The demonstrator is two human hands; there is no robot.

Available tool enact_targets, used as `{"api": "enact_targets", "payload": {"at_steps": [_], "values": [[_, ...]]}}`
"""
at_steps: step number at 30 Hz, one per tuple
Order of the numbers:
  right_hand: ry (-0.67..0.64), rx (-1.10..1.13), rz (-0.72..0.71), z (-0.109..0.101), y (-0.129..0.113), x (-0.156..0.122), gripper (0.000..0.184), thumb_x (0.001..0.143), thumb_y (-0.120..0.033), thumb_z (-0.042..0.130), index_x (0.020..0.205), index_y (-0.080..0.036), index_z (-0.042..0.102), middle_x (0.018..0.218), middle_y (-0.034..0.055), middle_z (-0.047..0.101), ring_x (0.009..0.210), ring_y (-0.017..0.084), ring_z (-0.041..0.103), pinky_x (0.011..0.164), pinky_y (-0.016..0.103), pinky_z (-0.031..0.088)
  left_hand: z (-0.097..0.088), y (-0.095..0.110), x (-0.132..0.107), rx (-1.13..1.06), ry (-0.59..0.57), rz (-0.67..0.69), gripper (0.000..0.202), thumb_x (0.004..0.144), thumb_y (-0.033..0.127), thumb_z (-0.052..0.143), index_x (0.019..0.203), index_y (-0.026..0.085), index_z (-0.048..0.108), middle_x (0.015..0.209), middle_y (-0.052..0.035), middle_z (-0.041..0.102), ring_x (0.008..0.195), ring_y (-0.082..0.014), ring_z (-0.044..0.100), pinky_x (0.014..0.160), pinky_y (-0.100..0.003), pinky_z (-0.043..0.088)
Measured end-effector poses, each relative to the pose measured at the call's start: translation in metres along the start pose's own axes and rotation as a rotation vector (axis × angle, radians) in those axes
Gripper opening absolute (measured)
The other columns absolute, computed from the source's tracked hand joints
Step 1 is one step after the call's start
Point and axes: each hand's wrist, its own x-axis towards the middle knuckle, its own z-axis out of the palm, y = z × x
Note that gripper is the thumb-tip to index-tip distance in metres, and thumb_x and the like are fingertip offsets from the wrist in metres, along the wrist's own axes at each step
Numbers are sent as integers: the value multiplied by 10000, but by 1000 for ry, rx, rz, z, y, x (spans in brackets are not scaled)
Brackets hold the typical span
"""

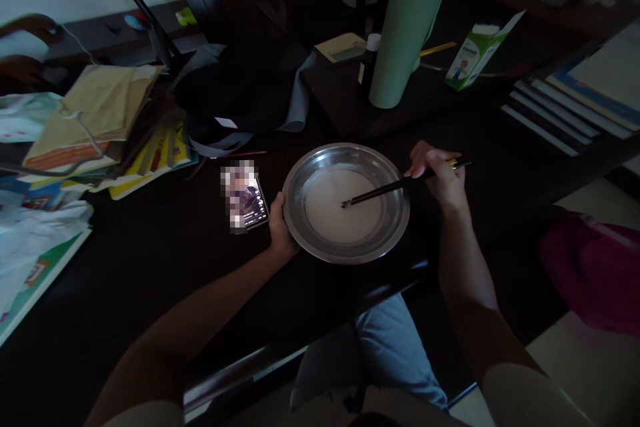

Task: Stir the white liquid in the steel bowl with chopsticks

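A round metal bowl [345,255] rests on the dark table, with a milky white liquid [340,223] in it. My left hand [281,227] grips the bowl's left rim, thumb up over the edge and the other fingers hidden beneath. In my right hand [439,173] is a pair of dark chopsticks [383,189], closed around their upper part at the bowl's right side. The chopsticks slant down to the left, and their tips are at the liquid near the bowl's middle. A lit phone [253,203] lies just left of my left hand.
Behind the bowl stand a tall green cylinder [407,27], a dark bottle with a white cap [369,60] and a green-white carton [473,57]. A black bag [240,87] lies at back left, near piled papers [95,107]. Stacked books [565,110] sit at the right.
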Motion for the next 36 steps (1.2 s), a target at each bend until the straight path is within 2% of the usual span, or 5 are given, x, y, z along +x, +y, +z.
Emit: {"api": "enact_targets", "payload": {"at_steps": [7,16,24,33,36], "values": [[-334,-55,26,5,-8,2,414,957,-641,715,714,-324,823,677,19,756,829,239,702,853,455,514,-7,-4,7,-11,-61,-17,357,907,565,679,797,236,766,779,-77,807,1167,-340,783,1028,-425,622],[27,12,23,1,-1,0,493,958,-641,705,593,-313,752,598,6,690,703,221,616,883,472,497,-7,-5,6,14,-87,27,354,852,573,725,842,221,762,838,-67,829,1158,-326,790,1052,-446,611],[-303,-60,48,4,-9,1,431,940,-665,718,684,-332,814,647,11,745,820,246,674,873,474,478,0,0,0,25,-20,-9,344,956,521,609,803,244,743,779,-74,811,1176,-347,773,1054,-431,614],[-3,-74,42,2,-2,0,519,934,-714,687,597,-322,739,623,10,713,736,249,648,988,555,516,-1,0,1,-26,-22,-2,344,952,489,642,786,212,761,776,-71,809,1151,-318,792,1047,-432,615],[-50,-11,22,1,-2,0,518,955,-679,680,584,-323,740,588,7,694,687,232,615,929,533,520,-3,-1,2,-29,-44,-4,350,918,521,689,803,202,773,802,-77,819,1125,-312,801,1039,-430,618]]}}
